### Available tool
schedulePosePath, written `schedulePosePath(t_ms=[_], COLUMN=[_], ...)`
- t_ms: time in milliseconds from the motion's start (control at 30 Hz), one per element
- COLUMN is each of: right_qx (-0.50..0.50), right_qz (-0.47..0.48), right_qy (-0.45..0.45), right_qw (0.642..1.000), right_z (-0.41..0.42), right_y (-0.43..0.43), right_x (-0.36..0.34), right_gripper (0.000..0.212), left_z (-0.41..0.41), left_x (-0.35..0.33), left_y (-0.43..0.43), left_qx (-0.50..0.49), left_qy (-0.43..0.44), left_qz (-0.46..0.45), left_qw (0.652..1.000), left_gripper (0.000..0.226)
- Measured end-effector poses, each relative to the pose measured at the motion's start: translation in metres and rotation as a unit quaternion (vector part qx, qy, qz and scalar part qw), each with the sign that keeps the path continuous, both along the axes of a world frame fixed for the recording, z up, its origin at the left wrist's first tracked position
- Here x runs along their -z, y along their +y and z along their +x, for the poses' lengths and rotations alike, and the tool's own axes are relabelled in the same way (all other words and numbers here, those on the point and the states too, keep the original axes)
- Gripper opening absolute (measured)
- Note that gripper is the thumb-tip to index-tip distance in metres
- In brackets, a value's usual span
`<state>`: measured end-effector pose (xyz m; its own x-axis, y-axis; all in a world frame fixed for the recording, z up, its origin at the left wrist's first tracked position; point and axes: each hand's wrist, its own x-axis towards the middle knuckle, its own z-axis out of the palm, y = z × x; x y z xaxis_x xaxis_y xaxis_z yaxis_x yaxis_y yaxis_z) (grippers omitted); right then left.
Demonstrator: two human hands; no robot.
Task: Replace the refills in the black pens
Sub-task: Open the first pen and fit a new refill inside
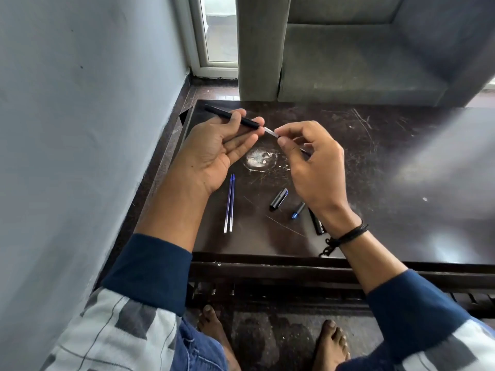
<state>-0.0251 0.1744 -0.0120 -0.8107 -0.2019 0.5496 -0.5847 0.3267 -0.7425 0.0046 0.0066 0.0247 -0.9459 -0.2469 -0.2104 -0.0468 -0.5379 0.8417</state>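
My left hand [214, 153] holds a black pen barrel [230, 117] between thumb and fingers, its open end pointing right. My right hand [313, 167] pinches a thin refill [270, 131] whose pale end sits at the barrel's mouth; the rest of the refill is hidden behind my fingers. On the dark table [375, 183] lie two blue refills [229, 203] side by side, a black pen cap [278, 199], a small blue-tipped pen tip section [298, 210], and another black pen [317, 223] partly hidden under my right wrist.
A grey wall runs along the left of the table. A grey sofa [348, 57] stands beyond the far edge. A white scuffed patch [258, 159] marks the tabletop under my hands. My bare feet are on the floor below the near edge.
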Motion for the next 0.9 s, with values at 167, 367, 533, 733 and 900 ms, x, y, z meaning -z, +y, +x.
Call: schedulePosePath(t_ms=[167, 367, 533, 733, 900], right_qx=[0.044, 0.045, 0.027, 0.014, 0.041], right_qz=[0.038, 0.056, 0.047, 0.112, 0.169], right_qy=[-0.004, -0.017, -0.057, -0.095, -0.098], right_qw=[0.998, 0.997, 0.997, 0.989, 0.980], right_z=[-0.001, 0.000, 0.002, 0.002, -0.001], right_y=[0.001, -0.001, -0.002, 0.005, 0.009], right_x=[0.002, 0.003, 0.003, -0.007, -0.006], right_gripper=[0.013, 0.008, 0.010, 0.021, 0.007], left_z=[0.001, 0.003, 0.004, 0.001, -0.002], left_x=[-0.001, -0.001, 0.001, 0.002, 0.003], left_y=[0.009, 0.011, 0.018, 0.013, 0.007], left_qx=[0.033, 0.043, 0.045, -0.004, -0.044], left_qy=[0.000, -0.013, -0.018, -0.013, -0.016], left_qz=[-0.005, -0.054, -0.105, -0.122, -0.132], left_qw=[0.999, 0.998, 0.993, 0.992, 0.990], left_gripper=[0.012, 0.017, 0.017, 0.012, 0.011])
